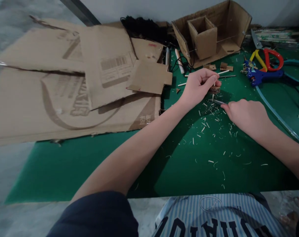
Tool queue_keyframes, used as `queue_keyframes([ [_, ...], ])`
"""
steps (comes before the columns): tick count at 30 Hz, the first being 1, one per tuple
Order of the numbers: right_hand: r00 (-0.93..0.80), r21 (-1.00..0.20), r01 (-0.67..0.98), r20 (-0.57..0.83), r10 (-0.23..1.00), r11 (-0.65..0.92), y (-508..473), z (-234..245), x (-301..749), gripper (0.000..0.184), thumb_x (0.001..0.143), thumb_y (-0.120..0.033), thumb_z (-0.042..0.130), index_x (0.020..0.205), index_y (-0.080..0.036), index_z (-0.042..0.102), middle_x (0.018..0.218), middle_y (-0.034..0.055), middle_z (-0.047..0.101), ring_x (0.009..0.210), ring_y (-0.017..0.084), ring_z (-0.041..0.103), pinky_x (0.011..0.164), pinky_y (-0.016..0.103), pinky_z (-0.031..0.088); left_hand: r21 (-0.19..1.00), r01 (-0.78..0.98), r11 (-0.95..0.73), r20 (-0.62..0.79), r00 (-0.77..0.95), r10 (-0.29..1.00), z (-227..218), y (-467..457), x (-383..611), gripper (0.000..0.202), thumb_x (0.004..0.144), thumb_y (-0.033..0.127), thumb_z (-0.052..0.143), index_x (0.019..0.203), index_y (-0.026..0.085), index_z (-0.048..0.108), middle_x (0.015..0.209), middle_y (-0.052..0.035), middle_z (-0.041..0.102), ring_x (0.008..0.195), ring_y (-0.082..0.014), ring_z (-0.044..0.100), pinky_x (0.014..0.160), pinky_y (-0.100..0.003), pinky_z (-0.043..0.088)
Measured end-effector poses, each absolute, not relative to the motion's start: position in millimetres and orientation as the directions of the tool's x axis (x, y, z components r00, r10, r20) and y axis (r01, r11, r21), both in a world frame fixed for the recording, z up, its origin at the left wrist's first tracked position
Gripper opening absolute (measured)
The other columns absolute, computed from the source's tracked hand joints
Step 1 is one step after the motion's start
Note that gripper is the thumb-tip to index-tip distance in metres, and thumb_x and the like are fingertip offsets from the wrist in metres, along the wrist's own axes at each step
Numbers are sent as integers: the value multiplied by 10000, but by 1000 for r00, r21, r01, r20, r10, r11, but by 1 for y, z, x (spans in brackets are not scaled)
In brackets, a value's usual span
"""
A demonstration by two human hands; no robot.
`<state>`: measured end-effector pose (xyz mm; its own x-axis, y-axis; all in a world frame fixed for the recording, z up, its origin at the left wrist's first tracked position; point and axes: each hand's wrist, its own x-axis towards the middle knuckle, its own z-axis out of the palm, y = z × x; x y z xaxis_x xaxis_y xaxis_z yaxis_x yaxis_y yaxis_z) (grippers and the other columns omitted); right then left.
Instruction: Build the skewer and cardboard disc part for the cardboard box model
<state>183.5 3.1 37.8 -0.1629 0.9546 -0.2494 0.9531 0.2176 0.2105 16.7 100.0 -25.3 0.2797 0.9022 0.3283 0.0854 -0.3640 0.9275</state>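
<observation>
My left hand point(200, 84) is closed around a thin wooden stick point(212, 96) that carries a small stack of round cardboard discs point(215, 90). The stick's pale lower end points down below the discs. In my right hand point(249, 113) is a craft knife point(217, 102), gripped with its blade by the stick's tip; whether they touch I cannot tell. Curled wood shavings point(205, 125) lie scattered below both hands. Behind my left hand a white stick point(223, 72) and a thin grey rod point(227, 76) rest on the table.
Cardboard sheets point(107, 65) cover the left of the green table point(90, 164). A cardboard box point(234, 26) stands at the back. Scissors point(273, 60) and a blue glue gun point(262, 76) lie to the right, near a clear bluish tube point(275, 112). Black yarn point(146, 29) lies behind.
</observation>
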Motion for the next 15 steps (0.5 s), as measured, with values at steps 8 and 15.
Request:
queue_keyframes([
  [8,-195,275,932,-171,966,237,-8,46,191,635,1101,-423,219,941,-131,760,692,152,692,577,212,605,570,309,210,939,77,-334,304,265,915,-26,102,17,175,1051,347,629,1023,180,674,907,-53,801,880,-137,790,819,-253,651],
  [15,-202,244,943,-112,973,224,-1,37,192,632,1106,-456,221,1003,-137,758,712,155,706,607,210,624,591,305,218,949,63,-308,282,263,923,-30,105,17,151,1034,319,640,1030,175,685,924,-59,803,907,-145,791,846,-273,656],
])
